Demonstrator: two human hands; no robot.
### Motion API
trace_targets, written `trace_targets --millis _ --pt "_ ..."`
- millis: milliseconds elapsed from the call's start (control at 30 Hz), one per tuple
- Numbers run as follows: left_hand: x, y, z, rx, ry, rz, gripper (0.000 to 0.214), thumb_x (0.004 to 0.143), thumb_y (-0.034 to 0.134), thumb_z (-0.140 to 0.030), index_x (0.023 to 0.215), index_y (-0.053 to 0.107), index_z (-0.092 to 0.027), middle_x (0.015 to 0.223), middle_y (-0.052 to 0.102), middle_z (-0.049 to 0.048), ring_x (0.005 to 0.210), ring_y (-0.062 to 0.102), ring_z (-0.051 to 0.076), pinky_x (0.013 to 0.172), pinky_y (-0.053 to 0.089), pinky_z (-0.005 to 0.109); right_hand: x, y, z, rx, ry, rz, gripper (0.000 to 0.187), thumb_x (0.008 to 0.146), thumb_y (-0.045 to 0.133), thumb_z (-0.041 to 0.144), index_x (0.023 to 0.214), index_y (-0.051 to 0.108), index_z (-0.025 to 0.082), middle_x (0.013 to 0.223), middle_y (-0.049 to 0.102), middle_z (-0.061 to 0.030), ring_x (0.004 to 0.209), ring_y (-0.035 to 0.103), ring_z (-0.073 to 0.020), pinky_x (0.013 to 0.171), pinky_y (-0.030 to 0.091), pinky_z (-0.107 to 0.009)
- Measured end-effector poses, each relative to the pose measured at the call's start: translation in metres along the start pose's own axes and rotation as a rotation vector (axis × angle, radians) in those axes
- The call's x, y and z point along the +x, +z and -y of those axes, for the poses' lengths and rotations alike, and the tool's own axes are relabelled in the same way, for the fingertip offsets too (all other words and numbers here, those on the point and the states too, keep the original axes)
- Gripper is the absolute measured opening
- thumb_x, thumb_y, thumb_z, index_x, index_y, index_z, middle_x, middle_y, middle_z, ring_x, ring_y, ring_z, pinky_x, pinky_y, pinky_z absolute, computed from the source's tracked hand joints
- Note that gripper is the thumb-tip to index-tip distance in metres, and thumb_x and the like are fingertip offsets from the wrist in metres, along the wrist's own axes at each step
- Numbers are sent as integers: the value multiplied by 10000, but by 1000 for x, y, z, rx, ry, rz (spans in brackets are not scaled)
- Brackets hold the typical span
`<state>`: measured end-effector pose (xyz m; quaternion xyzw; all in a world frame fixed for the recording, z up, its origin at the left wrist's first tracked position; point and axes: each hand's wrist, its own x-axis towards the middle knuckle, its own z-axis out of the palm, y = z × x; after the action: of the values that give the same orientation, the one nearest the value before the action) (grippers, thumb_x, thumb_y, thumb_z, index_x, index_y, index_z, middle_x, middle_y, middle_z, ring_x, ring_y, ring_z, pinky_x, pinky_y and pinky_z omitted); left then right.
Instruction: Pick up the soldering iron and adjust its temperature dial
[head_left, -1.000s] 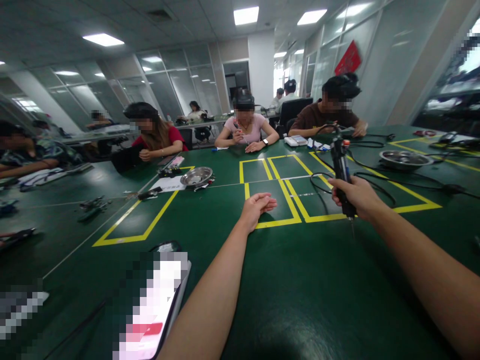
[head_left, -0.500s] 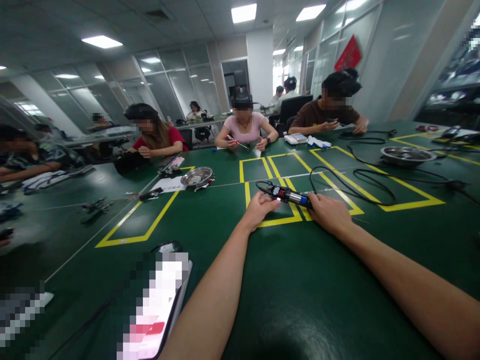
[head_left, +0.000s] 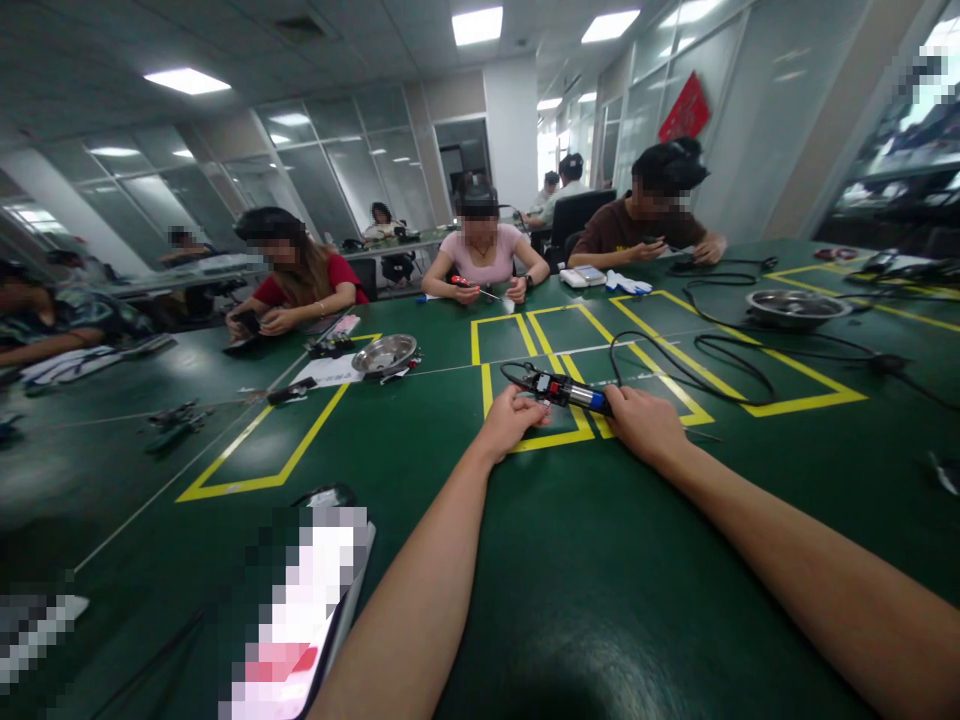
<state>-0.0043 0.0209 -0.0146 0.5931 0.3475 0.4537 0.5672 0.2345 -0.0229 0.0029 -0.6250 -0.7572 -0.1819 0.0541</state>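
Observation:
A corded electric screwdriver, black with a blue band, lies almost flat over the yellow tape lines on the green table. My right hand is closed round its grip end. My left hand is curled at the other end, fingers touching the tool near where the cable joins it. The black cable loops away to the right across the table.
A phone lies near the front edge on the left. Steel bowls sit further back. Small parts lie at the left. Several people sit working along the far side of the table.
My right hand has swung the screwdriver from upright on the right down to lying across the tape lines, and my left hand has closed on its other end. The view has shifted slightly.

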Motion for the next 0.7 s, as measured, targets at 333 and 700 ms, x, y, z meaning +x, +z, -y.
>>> trace_targets --millis 333,700 --pt "1 2 3 -20 -13 -19 501 730 794 -273 1118 506 -140 862 688 59 766 708 184 758 550 336 -1 0 0 2 -7 -1 241 954 448 257 1168 518 170 1016 669 -116 872 646 -238 588 376 -273" --pt "1 3 2 5 -5 -39 449 745 785 -299 1072 523 -138 828 661 38 717 695 162 702 552 302 -1 -1 1 13 4 10 202 940 464 262 1104 531 166 1009 668 -116 865 648 -242 610 392 -284"
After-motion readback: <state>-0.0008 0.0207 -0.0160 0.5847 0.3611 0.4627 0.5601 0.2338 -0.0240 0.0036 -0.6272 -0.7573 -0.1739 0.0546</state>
